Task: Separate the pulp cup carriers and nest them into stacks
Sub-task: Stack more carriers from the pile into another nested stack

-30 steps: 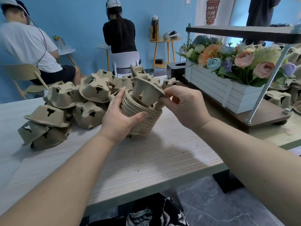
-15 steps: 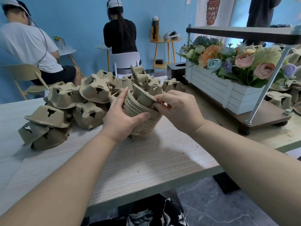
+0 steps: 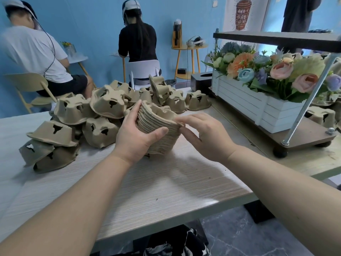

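Observation:
A nested stack of brown pulp cup carriers (image 3: 160, 133) stands on the wooden table (image 3: 166, 191). My left hand (image 3: 136, 139) grips its left side, thumb across the front and fingers over the rim. My right hand (image 3: 203, 135) is at the stack's right rim, fingers fairly straight, fingertips touching the top carrier's edge. Behind and to the left lies a loose pile of single carriers (image 3: 103, 111), most lying upside down.
A white planter box of artificial flowers (image 3: 258, 106) sits on a low wheeled shelf rack (image 3: 304, 137) to the right, with more carriers (image 3: 321, 115) behind it. Two people sit at the back with their backs turned. The table's front edge is near me.
The carrier my right hand held tilted above the stack has gone down into it and sits nested. My right hand has loosened from a pinch to straight fingers at the rim.

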### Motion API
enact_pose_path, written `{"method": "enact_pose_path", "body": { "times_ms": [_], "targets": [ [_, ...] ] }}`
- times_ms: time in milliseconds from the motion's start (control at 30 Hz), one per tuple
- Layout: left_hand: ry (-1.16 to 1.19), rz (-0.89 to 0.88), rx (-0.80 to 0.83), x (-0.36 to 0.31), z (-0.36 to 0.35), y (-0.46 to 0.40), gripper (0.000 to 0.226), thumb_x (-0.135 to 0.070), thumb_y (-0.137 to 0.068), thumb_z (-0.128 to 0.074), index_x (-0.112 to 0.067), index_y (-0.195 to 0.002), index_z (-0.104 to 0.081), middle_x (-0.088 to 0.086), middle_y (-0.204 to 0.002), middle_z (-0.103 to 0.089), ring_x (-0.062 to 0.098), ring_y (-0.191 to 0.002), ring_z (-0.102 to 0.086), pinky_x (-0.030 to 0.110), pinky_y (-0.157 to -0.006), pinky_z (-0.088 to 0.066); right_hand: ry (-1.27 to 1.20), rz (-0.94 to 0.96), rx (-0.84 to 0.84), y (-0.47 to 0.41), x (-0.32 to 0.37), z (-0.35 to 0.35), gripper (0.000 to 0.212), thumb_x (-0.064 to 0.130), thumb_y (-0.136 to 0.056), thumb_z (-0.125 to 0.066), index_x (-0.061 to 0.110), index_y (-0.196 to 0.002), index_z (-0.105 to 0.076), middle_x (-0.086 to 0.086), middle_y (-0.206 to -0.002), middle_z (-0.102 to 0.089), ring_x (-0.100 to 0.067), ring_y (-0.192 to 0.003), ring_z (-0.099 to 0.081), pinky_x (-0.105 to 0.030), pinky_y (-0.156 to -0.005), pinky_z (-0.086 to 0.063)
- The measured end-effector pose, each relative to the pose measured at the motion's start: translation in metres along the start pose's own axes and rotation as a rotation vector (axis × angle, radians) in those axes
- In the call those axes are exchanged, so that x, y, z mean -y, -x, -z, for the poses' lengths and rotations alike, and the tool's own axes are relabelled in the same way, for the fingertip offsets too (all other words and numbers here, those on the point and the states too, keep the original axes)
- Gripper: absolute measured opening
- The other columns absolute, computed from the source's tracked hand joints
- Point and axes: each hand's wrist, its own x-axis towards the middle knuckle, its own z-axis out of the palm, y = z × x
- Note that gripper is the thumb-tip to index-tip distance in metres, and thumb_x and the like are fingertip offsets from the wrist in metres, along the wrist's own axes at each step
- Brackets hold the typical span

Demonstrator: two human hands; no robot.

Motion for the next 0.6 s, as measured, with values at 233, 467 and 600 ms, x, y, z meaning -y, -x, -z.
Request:
{"method": "enact_pose_path", "body": {
  "times_ms": [233,467,600],
  "targets": [
    [-0.003,0.016,-0.028,0.004,-0.005,-0.019,0.122,-0.072,-0.045,-0.076,-0.035,-0.151,-0.029,-0.010,-0.146,-0.046,0.007,-0.134,-0.043,0.039,-0.115,-0.035,0.105,-0.439,0.221,-0.037,-0.059,-0.005,0.056,0.041,-0.092,-0.056,0.025,-0.143,-0.039,-0.002,-0.147,-0.037,-0.021,-0.134,-0.033,-0.036,-0.108,-0.030],
    [-0.042,0.023,-0.029,0.012,-0.007,-0.027,0.118,-0.073,-0.045,-0.075,-0.041,-0.149,-0.029,-0.011,-0.146,-0.046,0.007,-0.134,-0.043,0.040,-0.115,-0.035,0.198,-0.620,0.452,-0.082,-0.131,-0.043,0.060,0.046,-0.091,-0.056,0.033,-0.145,-0.031,-0.013,-0.158,-0.015,-0.035,-0.143,-0.018,-0.049,-0.113,-0.025],
    [-0.025,0.022,-0.039,0.012,-0.008,-0.025,0.115,-0.071,-0.046,-0.076,-0.043,-0.148,-0.031,-0.013,-0.145,-0.046,0.005,-0.134,-0.044,0.039,-0.115,-0.036,0.209,-0.648,0.547,-0.093,-0.151,-0.059,0.053,0.047,-0.092,-0.054,0.036,-0.141,-0.037,-0.010,-0.154,-0.019,-0.037,-0.137,-0.021,-0.050,-0.110,-0.025]
  ]
}}
